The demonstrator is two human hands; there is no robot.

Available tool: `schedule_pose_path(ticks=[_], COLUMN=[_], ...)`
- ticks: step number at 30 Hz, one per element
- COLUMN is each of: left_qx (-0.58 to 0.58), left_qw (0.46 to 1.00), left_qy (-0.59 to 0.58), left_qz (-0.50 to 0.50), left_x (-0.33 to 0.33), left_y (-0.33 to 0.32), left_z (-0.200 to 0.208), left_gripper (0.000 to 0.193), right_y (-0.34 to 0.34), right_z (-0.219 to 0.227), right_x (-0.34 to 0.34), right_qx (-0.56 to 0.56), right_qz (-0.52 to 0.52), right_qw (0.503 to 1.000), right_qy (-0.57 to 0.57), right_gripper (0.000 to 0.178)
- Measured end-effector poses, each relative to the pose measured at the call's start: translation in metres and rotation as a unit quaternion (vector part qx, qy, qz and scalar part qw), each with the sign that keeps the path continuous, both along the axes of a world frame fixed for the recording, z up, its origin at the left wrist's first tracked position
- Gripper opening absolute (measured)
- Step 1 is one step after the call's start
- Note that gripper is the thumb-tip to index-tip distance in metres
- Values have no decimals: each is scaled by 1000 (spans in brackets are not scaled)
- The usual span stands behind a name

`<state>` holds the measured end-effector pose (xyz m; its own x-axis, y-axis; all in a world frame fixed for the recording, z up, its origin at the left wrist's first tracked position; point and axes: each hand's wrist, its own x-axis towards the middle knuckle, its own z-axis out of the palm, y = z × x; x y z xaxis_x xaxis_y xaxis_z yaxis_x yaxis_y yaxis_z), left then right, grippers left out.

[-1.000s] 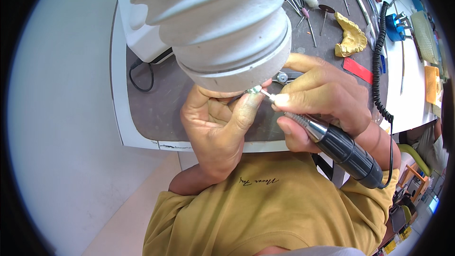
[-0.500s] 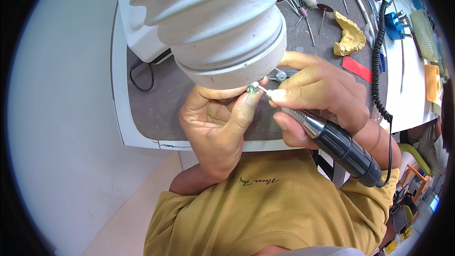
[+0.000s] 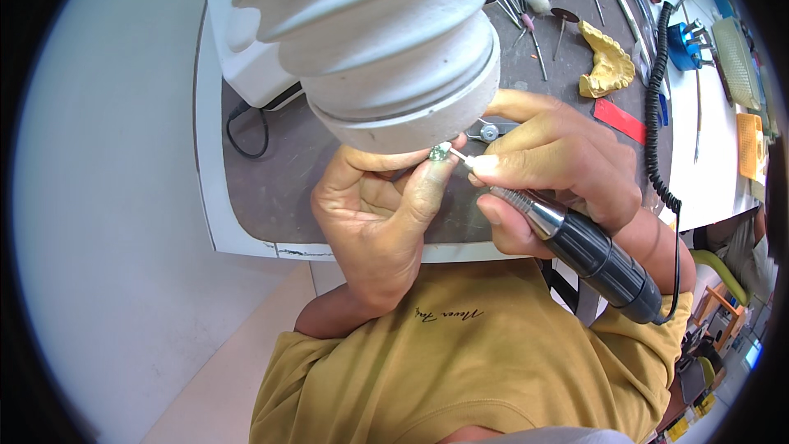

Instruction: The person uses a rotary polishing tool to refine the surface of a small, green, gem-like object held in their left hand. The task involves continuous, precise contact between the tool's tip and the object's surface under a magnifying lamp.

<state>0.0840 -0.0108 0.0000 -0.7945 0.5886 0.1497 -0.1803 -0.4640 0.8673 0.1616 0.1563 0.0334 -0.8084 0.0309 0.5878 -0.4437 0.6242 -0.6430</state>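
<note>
The small green-and-white piece (image 3: 440, 150) is pinched firmly in my left hand (image 3: 374, 218), above the counter (image 3: 267, 189) and just beside the rim of the white ribbed hose (image 3: 386, 57). My right hand (image 3: 571, 166) is wrapped around a black-and-silver handpiece (image 3: 596, 257), its thin bit (image 3: 459, 155) right at the piece.

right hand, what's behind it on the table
Behind the right hand, a metal tool with a round joint partly shows on the dark tabletop; the hand hides part, so its full shape can't be told.
</note>
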Motion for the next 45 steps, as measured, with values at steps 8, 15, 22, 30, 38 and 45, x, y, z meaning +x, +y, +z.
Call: schedule_pose_path(ticks=[8,15,22,30,38,45], left_qx=[2,6,7,12,10,11], left_qw=[1000,1000,1000,1000,1000,1000], left_qy=[0,-6,3,-9,-3,-8], left_qz=[-4,-2,-2,-2,-4,-4], left_x=[0,0,-1,0,-1,-1], left_y=[0,1,1,1,0,1], left_z=[0,0,-1,0,0,-1], left_gripper=[20,21,21,21,21,21], right_y=[0,1,1,0,0,2], right_z=[-2,-1,-1,0,-1,-1], right_x=[-2,-2,-2,-1,-1,0], right_qx=[2,0,3,-3,-1,-6], right_qz=[5,4,5,5,4,5], right_qw=[1000,1000,1000,1000,1000,1000], right_qy=[22,21,18,9,13,2], right_gripper=[24,24,25,27,26,24])
